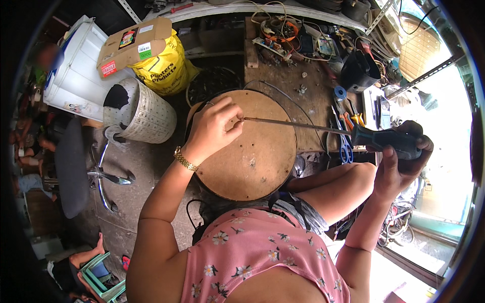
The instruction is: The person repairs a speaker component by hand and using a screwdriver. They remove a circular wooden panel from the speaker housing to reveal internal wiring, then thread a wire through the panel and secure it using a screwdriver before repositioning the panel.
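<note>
My right hand (404,151) grips the dark handle of a long screwdriver (298,124), whose shaft runs left across a round wooden board (252,166) with small holes. My left hand (220,123), with a gold bracelet at the wrist, is pinched at the screwdriver's tip over the board; whatever small thing its fingers hold is too hidden to name. The board lies in front of me at my lap, close against the edge of a worn wooden worktable (280,68).
Scissors (346,151), pliers (357,116), a black container (358,76) and wiring (283,33) are on the table. At left stand a patterned bin (149,116), a yellow sack (166,70), a white plastic box (70,68) and a swivel chair (76,166). Other people's limbs (86,257) show at far left.
</note>
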A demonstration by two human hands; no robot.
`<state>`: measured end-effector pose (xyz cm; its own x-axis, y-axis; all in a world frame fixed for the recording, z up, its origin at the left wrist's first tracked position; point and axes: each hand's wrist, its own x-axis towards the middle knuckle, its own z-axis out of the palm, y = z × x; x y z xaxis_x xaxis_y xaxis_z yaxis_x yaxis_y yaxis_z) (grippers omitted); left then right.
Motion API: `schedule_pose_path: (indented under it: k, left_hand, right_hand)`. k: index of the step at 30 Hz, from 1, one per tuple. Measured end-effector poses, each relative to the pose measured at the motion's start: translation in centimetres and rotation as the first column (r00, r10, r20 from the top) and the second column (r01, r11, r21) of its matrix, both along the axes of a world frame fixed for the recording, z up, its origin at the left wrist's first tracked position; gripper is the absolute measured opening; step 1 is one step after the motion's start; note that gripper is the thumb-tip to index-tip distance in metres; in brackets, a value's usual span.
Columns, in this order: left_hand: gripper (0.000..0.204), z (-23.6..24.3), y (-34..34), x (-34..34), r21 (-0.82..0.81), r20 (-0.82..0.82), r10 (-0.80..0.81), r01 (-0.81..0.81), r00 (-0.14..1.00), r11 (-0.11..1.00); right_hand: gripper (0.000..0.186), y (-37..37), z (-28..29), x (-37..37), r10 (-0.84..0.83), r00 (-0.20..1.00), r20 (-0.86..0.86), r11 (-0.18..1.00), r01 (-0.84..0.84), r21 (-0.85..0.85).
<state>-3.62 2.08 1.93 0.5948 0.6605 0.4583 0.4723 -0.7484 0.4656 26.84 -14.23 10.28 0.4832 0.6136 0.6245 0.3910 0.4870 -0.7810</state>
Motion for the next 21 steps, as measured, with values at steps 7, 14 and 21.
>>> schedule_pose_path:
  k: [7,14,21]
  left_hand:
    - [0.012,0.1,-0.4,0.0,-0.087,-0.031,-0.022,0.019,0.999,0.996]
    - [0.011,-0.5,-0.4,-0.1,-0.142,0.006,-0.05,0.05,0.999,0.989]
    - [0.012,-0.7,-0.9,0.0,-0.17,-0.139,0.029,-0.052,0.99,0.984]
  right_hand:
    - [0.06,0.2,-0.1,-0.3,0.014,1.0,0.004,1.0,-0.014,-0.021]
    - [0.061,0.2,-0.1,-0.5,0.029,0.997,0.074,0.999,-0.027,-0.029]
    - [0.055,0.4,-0.6,-0.1,0.135,0.966,0.219,0.99,-0.139,0.003]
